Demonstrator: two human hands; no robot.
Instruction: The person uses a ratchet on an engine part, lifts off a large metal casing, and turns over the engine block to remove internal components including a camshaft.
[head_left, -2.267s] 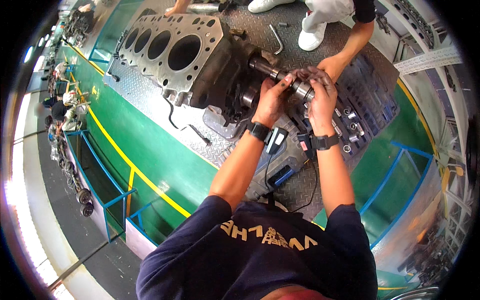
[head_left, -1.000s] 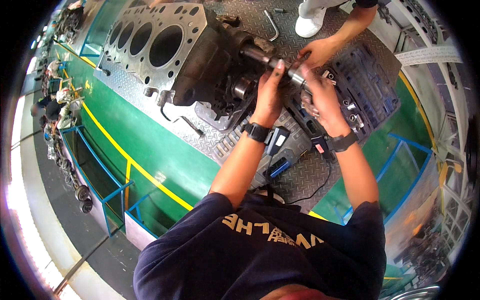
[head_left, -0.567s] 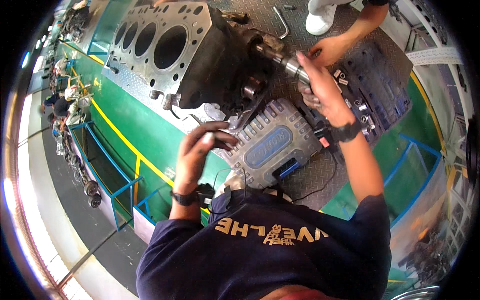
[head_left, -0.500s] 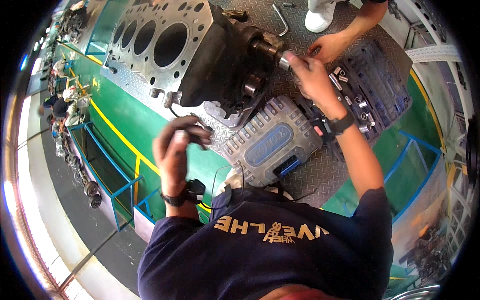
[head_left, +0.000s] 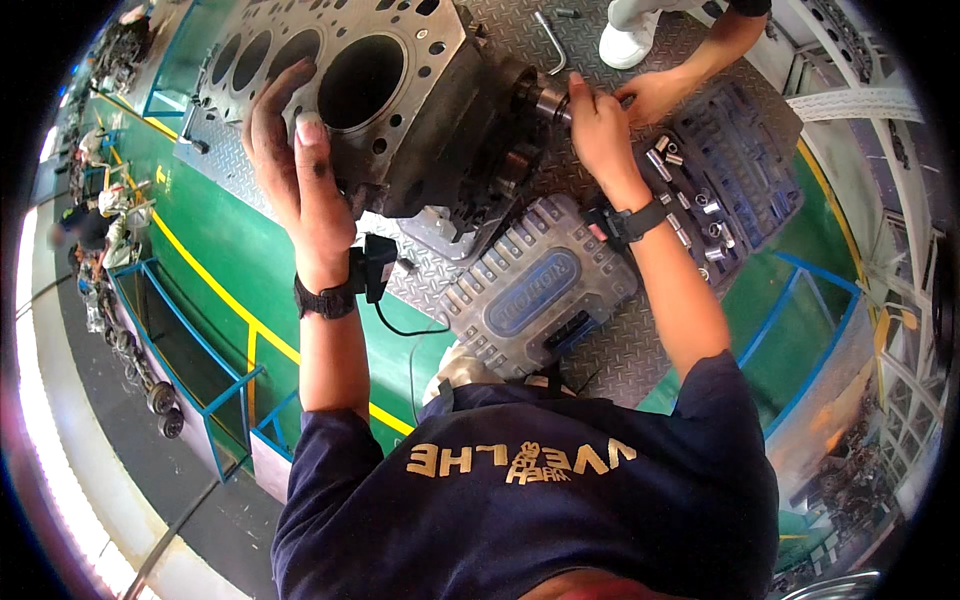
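Note:
A heavy engine block [head_left: 440,140] with large round cylinder bores lies in front of me. Over its near left edge, my left hand [head_left: 300,185] spreads with fingers stretched out and dirty; whether the fingertips touch the metal I cannot tell. On the block's right side, shiny journals of a crankshaft [head_left: 551,103] stick out. My right hand [head_left: 605,140] has its fingers closed at the crankshaft's outer end, the fingertips partly hidden. Just beyond it a co-worker's hand [head_left: 655,95] reaches in from the upper right, close to my fingers.
A closed grey-and-blue tool case [head_left: 590,275] lies nearest me on the checkered metal plate [head_left: 640,350]. To the right sits an open socket case [head_left: 745,160] with several loose sockets [head_left: 712,205]. A bent wrench [head_left: 551,42] lies near a co-worker's white shoe [head_left: 625,47]. Blue rails [head_left: 185,340] stand at left.
My left hand has moved up and forward from above the floor to the block's edge, its fingers straightening. My right hand stays at the crankshaft end. The whole view has shifted slightly.

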